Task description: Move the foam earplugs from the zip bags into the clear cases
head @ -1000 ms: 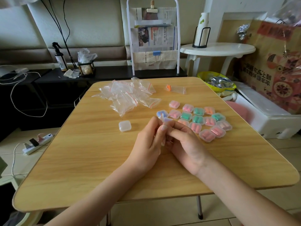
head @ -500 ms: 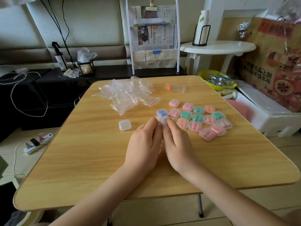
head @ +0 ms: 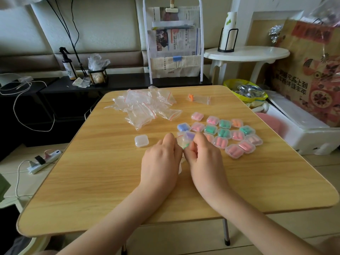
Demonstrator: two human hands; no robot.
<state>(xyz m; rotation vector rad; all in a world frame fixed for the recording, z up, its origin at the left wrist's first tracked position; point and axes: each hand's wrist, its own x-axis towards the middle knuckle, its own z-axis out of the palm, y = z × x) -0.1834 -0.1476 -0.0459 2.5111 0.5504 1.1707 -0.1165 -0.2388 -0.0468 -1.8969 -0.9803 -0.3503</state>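
The table [head: 110,181] has a light wood-grain top, smooth and matt. The empty zip bags [head: 145,107] are thin clear plastic, crinkled and glossy. The filled cases [head: 233,134] are clear hard plastic with a sheen; the empty case [head: 141,140] looks frosted. The earplugs inside look matt foam.

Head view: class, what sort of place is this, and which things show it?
Probably a home living room: a padded sofa back, a newspaper rack, and a folding table used for sorting earplugs.

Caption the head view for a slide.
Both hands, left and right, work a zip bag beside filled cases.
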